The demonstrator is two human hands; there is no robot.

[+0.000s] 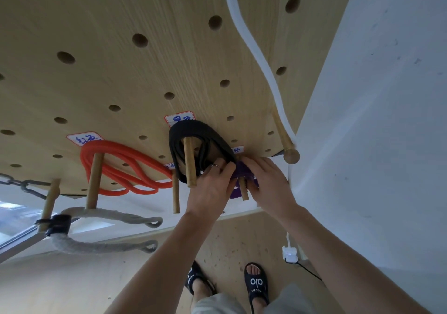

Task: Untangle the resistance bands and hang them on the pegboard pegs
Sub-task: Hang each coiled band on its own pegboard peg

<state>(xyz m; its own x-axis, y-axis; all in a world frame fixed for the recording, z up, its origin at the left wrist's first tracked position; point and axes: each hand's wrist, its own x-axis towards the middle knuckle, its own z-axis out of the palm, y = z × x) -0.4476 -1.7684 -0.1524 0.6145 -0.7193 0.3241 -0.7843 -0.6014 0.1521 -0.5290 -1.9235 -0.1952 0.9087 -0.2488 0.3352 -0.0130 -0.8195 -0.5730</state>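
A wooden pegboard (121,76) fills the upper view. A red band (125,161) hangs looped over a peg (94,180) on the left. A black band (193,132) hangs over the middle peg (189,164). A purple band (242,171) sits around a short peg (243,190) near the board's lower right. My left hand (212,185) and my right hand (268,183) both hold the purple band at that peg, fingers curled round it. Most of the purple band is hidden behind my hands.
A grey rope (101,217) with a black wrap hangs from a peg at the lower left, beside a chain (21,183). A white cord (256,55) runs down the board's right edge past a long peg (285,137). A white wall stands close on the right. A bare peg (175,193) juts between the red and black bands.
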